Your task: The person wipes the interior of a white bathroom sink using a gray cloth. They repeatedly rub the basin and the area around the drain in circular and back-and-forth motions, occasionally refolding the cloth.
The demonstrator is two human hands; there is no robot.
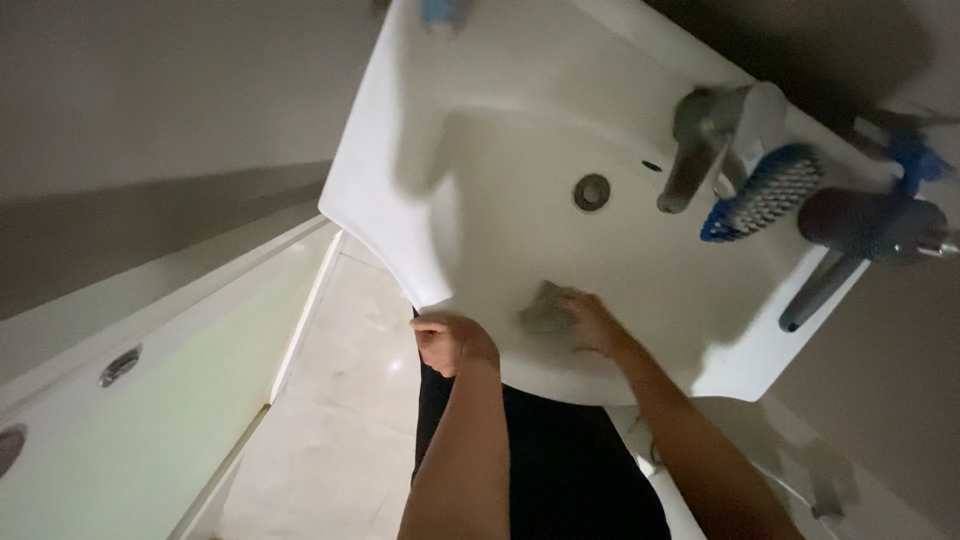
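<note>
The right hand [590, 322] presses what looks like a grey sponge [548, 308] against the white sink's [520, 180] inner wall near its front rim, mid-scrub. The left hand [452, 342] is curled closed over the front edge, bracing; scrubbing on toward the drain [592, 192] calls for steady pressure.

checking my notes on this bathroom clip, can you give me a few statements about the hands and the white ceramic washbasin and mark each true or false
1. The right hand presses a grey cleaning pad against the inside of the white ceramic washbasin. True.
2. The left hand is on the grey metal tap. False: it grips the front rim of the basin, far from the tap.
3. A blue-and-white scrubbing brush lies on the ledge beside the tap. True.
4. The round metal drain is covered by the pad. False: the drain is bare, and the pad sits nearer the front rim.
5. Water is running from the tap. False: no stream shows.
</note>
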